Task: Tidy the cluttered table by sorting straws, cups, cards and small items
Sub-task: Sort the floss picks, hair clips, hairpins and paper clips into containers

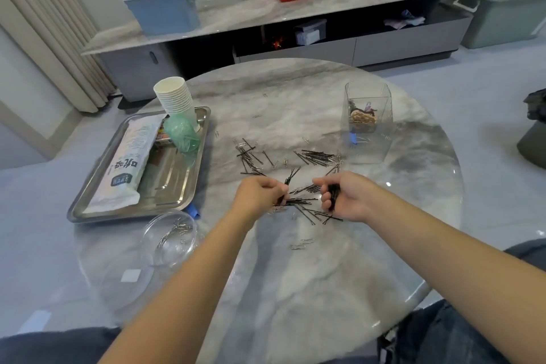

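Round marble table (325, 275). My right hand (344, 196) curled tight on a bundle of black hairpins (334, 195). My left hand (260, 195) pinching a few more from the loose pile (301, 204) between both hands. Paper clips (301, 244) nearby. Cup stack (175, 100) on steel tray (165, 198), left.

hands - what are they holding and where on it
Right hand grips a bundle of black hairpins around its middle; left hand pinches a few hairpins at one end.

Left hand (260, 192) fingers hidden under palm, clear box (366, 121) contents blurred, sideboard items too small.
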The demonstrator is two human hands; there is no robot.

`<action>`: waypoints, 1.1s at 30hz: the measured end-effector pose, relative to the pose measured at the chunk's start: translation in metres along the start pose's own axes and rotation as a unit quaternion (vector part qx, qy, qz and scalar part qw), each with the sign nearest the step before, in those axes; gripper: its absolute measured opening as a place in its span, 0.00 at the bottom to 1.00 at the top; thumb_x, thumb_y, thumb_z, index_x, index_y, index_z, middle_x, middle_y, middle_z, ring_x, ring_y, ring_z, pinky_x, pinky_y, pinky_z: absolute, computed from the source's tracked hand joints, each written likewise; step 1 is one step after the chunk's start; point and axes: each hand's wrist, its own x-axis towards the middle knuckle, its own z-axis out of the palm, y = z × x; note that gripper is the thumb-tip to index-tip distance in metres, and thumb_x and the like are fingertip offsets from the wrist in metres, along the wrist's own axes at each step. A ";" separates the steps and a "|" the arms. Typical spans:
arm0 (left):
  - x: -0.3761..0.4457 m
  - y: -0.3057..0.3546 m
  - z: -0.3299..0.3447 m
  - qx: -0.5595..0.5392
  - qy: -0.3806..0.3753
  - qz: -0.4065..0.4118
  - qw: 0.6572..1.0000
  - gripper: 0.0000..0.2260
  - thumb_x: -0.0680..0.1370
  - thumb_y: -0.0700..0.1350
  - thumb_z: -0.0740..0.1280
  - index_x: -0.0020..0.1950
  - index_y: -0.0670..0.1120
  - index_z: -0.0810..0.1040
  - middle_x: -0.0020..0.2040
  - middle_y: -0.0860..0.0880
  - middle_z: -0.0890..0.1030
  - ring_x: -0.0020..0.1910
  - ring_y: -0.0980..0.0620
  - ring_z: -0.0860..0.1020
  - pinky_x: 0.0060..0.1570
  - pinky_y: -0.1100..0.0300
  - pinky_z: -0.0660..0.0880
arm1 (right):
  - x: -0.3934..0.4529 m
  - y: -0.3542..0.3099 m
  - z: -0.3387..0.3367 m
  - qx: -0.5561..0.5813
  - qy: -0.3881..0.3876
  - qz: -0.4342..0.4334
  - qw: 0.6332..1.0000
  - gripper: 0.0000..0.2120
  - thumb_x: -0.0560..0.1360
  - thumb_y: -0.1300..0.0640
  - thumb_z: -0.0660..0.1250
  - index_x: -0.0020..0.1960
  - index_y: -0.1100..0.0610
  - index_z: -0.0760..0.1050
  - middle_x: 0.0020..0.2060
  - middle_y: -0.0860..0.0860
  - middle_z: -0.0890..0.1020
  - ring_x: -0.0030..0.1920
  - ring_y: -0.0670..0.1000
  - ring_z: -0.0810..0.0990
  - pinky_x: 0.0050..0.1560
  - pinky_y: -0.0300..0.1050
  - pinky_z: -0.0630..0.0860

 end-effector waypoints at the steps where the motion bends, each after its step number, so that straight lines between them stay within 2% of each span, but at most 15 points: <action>1: -0.006 0.002 -0.003 -0.070 -0.035 -0.021 0.997 0.07 0.77 0.40 0.68 0.39 0.43 0.80 0.33 0.50 0.82 0.27 0.59 0.75 0.31 0.68 0.71 | -0.003 0.004 0.003 -0.011 -0.003 -0.019 1.000 0.05 0.79 0.62 0.59 0.47 0.61 0.73 0.30 0.50 0.66 0.28 0.46 0.63 0.26 0.36 0.62; 3: -0.017 0.011 -0.013 -0.138 -0.091 -0.054 0.985 0.04 0.77 0.40 0.68 0.42 0.42 0.79 0.31 0.52 0.81 0.26 0.61 0.76 0.30 0.70 0.72 | -0.011 0.009 0.015 -0.025 -0.015 -0.060 0.998 0.07 0.80 0.58 0.59 0.50 0.61 0.74 0.31 0.51 0.66 0.29 0.46 0.63 0.29 0.37 0.62; 6: -0.025 0.017 -0.020 -0.154 -0.133 -0.080 0.976 0.03 0.77 0.40 0.68 0.43 0.43 0.79 0.32 0.51 0.82 0.29 0.59 0.79 0.33 0.68 0.71 | -0.019 0.010 0.029 -0.030 -0.020 -0.109 0.993 0.10 0.81 0.54 0.59 0.51 0.59 0.75 0.31 0.50 0.66 0.30 0.46 0.63 0.27 0.36 0.63; 10: -0.033 0.014 -0.024 -0.146 -0.166 -0.076 0.972 0.04 0.76 0.40 0.68 0.42 0.43 0.79 0.34 0.49 0.81 0.28 0.58 0.78 0.31 0.69 0.70 | -0.021 0.010 0.040 -0.069 0.004 -0.170 0.983 0.10 0.80 0.58 0.61 0.54 0.63 0.78 0.31 0.50 0.65 0.29 0.45 0.63 0.23 0.33 0.62; 13: -0.031 0.012 -0.024 -0.151 -0.157 -0.070 0.973 0.03 0.76 0.40 0.69 0.42 0.43 0.79 0.34 0.49 0.81 0.28 0.59 0.78 0.31 0.69 0.70 | -0.018 0.007 0.047 -0.096 0.013 -0.189 0.977 0.10 0.79 0.60 0.62 0.55 0.66 0.77 0.30 0.50 0.66 0.28 0.45 0.63 0.21 0.32 0.61; 16: -0.026 0.011 -0.025 -0.186 -0.141 -0.062 0.970 0.03 0.76 0.41 0.68 0.42 0.44 0.79 0.34 0.50 0.82 0.31 0.58 0.79 0.34 0.68 0.71 | -0.013 0.002 0.050 -0.089 -0.016 -0.179 0.980 0.10 0.77 0.58 0.66 0.52 0.65 0.76 0.30 0.50 0.68 0.28 0.45 0.64 0.21 0.33 0.61; 20: -0.018 0.004 -0.019 -0.182 -0.109 -0.052 0.976 0.02 0.76 0.41 0.69 0.43 0.44 0.79 0.33 0.51 0.82 0.29 0.59 0.78 0.33 0.68 0.70 | 0.001 0.007 0.044 -0.165 -0.028 -0.168 0.971 0.09 0.78 0.58 0.64 0.44 0.63 0.78 0.30 0.50 0.68 0.26 0.43 0.63 0.21 0.33 0.60; 26: -0.016 -0.002 -0.010 -0.230 -0.127 -0.072 0.962 0.03 0.77 0.38 0.66 0.45 0.43 0.79 0.33 0.51 0.82 0.31 0.59 0.79 0.34 0.67 0.70 | 0.002 0.009 0.029 -0.106 -0.039 -0.166 0.980 0.11 0.79 0.59 0.62 0.41 0.62 0.77 0.30 0.51 0.71 0.27 0.44 0.66 0.21 0.32 0.61; 30: -0.013 -0.003 -0.010 -0.252 -0.107 -0.084 0.958 0.03 0.77 0.38 0.67 0.44 0.43 0.79 0.33 0.51 0.83 0.31 0.59 0.80 0.34 0.68 0.72 | 0.003 0.004 0.022 -0.040 -0.031 -0.176 0.983 0.12 0.80 0.59 0.59 0.41 0.61 0.75 0.36 0.53 0.78 0.28 0.44 0.69 0.22 0.32 0.63; 33: -0.013 -0.005 -0.011 -0.273 -0.084 -0.084 0.955 0.03 0.77 0.38 0.67 0.44 0.43 0.79 0.33 0.51 0.83 0.31 0.59 0.80 0.34 0.68 0.72 | 0.005 0.005 0.020 -0.062 -0.020 -0.168 0.984 0.11 0.81 0.59 0.58 0.43 0.61 0.74 0.34 0.54 0.78 0.25 0.43 0.69 0.21 0.32 0.62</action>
